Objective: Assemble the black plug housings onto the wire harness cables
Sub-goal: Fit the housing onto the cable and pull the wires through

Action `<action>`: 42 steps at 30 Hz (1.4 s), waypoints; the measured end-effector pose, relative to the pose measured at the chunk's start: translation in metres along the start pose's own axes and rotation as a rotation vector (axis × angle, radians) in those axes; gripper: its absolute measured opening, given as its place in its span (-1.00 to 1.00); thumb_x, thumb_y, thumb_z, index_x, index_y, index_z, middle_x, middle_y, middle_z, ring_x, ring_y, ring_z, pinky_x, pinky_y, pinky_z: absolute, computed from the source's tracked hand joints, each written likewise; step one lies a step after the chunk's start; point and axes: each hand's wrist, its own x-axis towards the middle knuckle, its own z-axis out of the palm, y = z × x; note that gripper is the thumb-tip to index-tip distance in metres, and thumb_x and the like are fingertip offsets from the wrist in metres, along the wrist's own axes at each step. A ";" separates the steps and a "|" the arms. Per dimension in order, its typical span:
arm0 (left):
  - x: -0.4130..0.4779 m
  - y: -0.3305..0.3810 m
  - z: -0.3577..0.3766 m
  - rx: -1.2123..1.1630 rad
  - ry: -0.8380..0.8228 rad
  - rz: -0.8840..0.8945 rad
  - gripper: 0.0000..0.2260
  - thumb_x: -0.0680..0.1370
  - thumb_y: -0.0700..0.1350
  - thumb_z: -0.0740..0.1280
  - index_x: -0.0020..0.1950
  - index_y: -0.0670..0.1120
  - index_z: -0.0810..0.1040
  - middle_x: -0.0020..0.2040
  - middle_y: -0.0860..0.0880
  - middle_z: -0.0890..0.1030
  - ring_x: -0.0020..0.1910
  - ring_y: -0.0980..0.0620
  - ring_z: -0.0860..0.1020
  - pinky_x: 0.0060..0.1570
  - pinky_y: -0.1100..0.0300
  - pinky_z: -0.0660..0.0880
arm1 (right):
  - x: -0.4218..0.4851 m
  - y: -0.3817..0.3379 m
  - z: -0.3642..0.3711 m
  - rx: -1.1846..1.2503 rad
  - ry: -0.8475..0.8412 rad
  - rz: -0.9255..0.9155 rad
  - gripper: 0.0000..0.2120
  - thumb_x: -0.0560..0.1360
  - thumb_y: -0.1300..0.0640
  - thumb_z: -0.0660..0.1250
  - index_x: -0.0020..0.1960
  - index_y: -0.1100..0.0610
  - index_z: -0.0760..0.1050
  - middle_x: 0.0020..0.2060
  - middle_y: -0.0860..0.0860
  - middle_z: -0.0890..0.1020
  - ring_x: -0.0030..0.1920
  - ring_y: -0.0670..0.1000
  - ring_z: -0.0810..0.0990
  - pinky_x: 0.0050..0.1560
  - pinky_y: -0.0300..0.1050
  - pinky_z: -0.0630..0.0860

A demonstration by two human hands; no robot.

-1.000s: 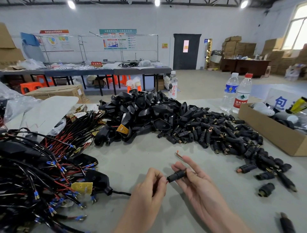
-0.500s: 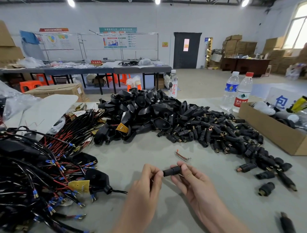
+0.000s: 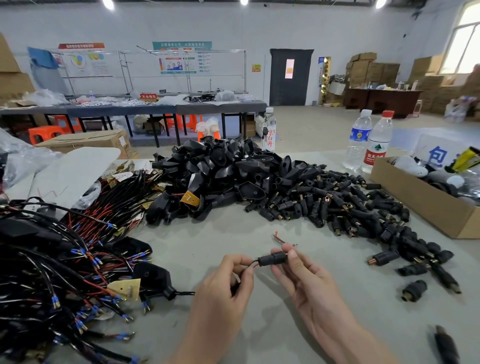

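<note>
Plug housing (image 3: 272,259), pinched between thumb and fingers of the right hand (image 3: 309,280) above a grey table (image 3: 207,241) in a workshop; the left hand (image 3: 226,280) pinches its red-and-black wire (image 3: 250,265) just leftward. Beyond the grip: heaped black housings (image 3: 233,171), a bottle (image 3: 270,130) lettered 京白开, a card (image 3: 436,156) marked 包. Left: tangled harness cables (image 3: 65,259). Right: a cardboard box (image 3: 426,205).

- Bright, even light fills the hall; ceiling lamps (image 3: 243,2) burn white along the top edge.
- The window (image 3: 466,41) at upper right is blown out to glare.
- Focus is crisp at lower centre, on the left hand (image 3: 226,283), right hand (image 3: 309,283), cable (image 3: 254,264) and plug housing (image 3: 272,259); shadows under them on the table (image 3: 207,241) are soft.
- Wide-angle bending curves the edges; a plug (image 3: 445,345) at lower right is smeared.
</note>
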 end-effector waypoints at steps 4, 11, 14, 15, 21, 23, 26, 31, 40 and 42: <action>0.000 -0.005 0.002 -0.053 -0.006 -0.003 -0.85 0.53 0.21 0.20 0.05 0.26 0.48 -0.40 0.18 0.46 -0.46 0.12 0.39 -0.41 0.11 0.43 | -0.002 0.000 0.002 0.038 -0.002 0.021 -0.69 0.40 0.26 0.34 0.11 0.37 0.54 -0.01 0.23 0.70 -0.07 0.04 0.73 -0.09 -0.17 0.67; 0.002 -0.005 0.000 0.014 -0.001 0.019 -0.82 0.57 0.17 0.21 0.00 0.17 0.57 -0.33 0.29 0.46 -0.40 0.25 0.39 -0.36 0.46 0.26 | -0.003 0.001 0.002 0.015 -0.028 0.034 -0.71 0.39 0.27 0.36 0.08 0.36 0.55 0.01 0.23 0.70 -0.02 0.04 0.72 -0.09 -0.19 0.66; 0.002 -0.008 0.000 -0.018 -0.022 -0.012 -0.83 0.54 0.23 0.22 0.07 0.27 0.49 -0.19 0.26 0.55 -0.30 0.16 0.52 -0.25 0.23 0.50 | -0.001 -0.002 0.001 -0.004 -0.015 -0.013 -0.71 0.38 0.27 0.36 0.07 0.36 0.54 -0.02 0.20 0.70 -0.05 0.01 0.72 -0.12 -0.21 0.66; 0.001 -0.010 0.000 -0.030 -0.034 -0.027 -0.83 0.52 0.25 0.22 0.07 0.29 0.46 -0.17 0.23 0.57 -0.27 0.12 0.54 -0.24 0.12 0.55 | 0.000 -0.003 0.000 -0.002 -0.009 -0.022 -0.71 0.38 0.27 0.36 0.07 0.36 0.54 -0.01 0.20 0.70 -0.05 0.01 0.72 -0.12 -0.21 0.66; 0.002 -0.011 -0.002 -0.012 -0.026 -0.031 -0.87 0.60 0.17 0.24 -0.05 0.17 0.51 -0.25 0.24 0.55 -0.29 0.16 0.50 -0.27 0.23 0.43 | 0.001 -0.002 0.000 0.010 -0.014 0.012 -0.72 0.38 0.26 0.38 0.06 0.36 0.55 -0.01 0.20 0.70 -0.04 0.02 0.72 -0.09 -0.18 0.66; 0.004 -0.008 -0.003 -0.026 -0.028 -0.036 -0.85 0.59 0.14 0.23 -0.07 0.14 0.53 -0.32 0.23 0.50 -0.35 0.17 0.44 -0.31 0.36 0.31 | 0.001 -0.003 0.000 0.016 -0.018 0.013 -0.72 0.38 0.26 0.38 0.06 0.35 0.55 -0.02 0.21 0.70 -0.04 0.03 0.72 -0.11 -0.18 0.67; 0.005 -0.005 -0.005 -0.086 -0.046 -0.053 -0.85 0.57 0.13 0.22 -0.08 0.14 0.53 -0.38 0.20 0.44 -0.39 0.17 0.38 -0.35 0.39 0.25 | -0.001 -0.004 0.000 0.041 -0.026 0.004 -0.73 0.41 0.21 0.36 0.05 0.34 0.57 -0.01 0.23 0.70 -0.04 0.07 0.73 -0.16 -0.19 0.66; 0.004 -0.003 -0.005 -0.133 -0.064 -0.081 -0.86 0.57 0.16 0.18 -0.05 0.19 0.50 -0.41 0.15 0.40 -0.43 0.16 0.33 -0.39 0.34 0.23 | -0.003 -0.003 0.001 0.048 -0.026 -0.005 -0.74 0.45 0.15 0.33 0.02 0.31 0.63 0.04 0.27 0.69 -0.05 0.13 0.73 -0.19 -0.15 0.66; 0.002 -0.003 -0.001 -0.029 -0.071 -0.026 -0.87 0.58 0.05 0.25 -0.08 0.07 0.55 -0.29 0.12 0.52 -0.31 0.05 0.47 -0.27 0.04 0.45 | -0.001 -0.001 0.000 -0.044 -0.006 -0.034 -0.72 0.48 0.09 0.27 0.11 0.23 0.55 0.08 0.21 0.69 0.03 0.18 0.71 -0.19 -0.08 0.67; 0.002 -0.003 -0.001 0.002 -0.060 0.000 -0.85 0.59 0.06 0.25 -0.08 0.06 0.57 -0.26 0.14 0.52 -0.29 0.07 0.48 -0.25 0.10 0.44 | 0.000 0.000 -0.001 -0.055 -0.005 -0.044 -0.73 0.50 0.08 0.26 0.11 0.22 0.54 0.09 0.19 0.69 0.05 0.18 0.71 -0.19 -0.08 0.67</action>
